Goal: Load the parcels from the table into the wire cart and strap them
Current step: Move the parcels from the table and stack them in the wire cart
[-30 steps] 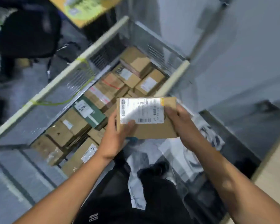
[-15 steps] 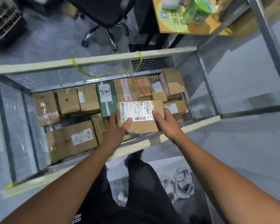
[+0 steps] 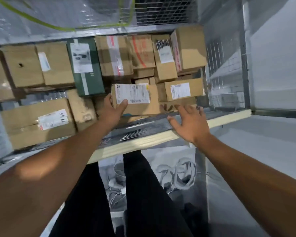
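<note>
Left hand (image 3: 115, 109) is gripping the flat brown cardboard parcel with white shipping label (image 3: 133, 94) at its left edge, thumb on the label, centre frame. Right hand (image 3: 190, 122) is hovering spread, holding nothing, just right of it over the cream-railed wire cart (image 3: 143, 141). Risk: held one-handed, the parcel may be tipping and wedging crooked among neighbours. Cart is carrying many brown cartons (image 3: 56, 64), one dark green box (image 3: 87, 74); yellow-green strap (image 3: 41, 23) is lying slack, upper left.
</note>
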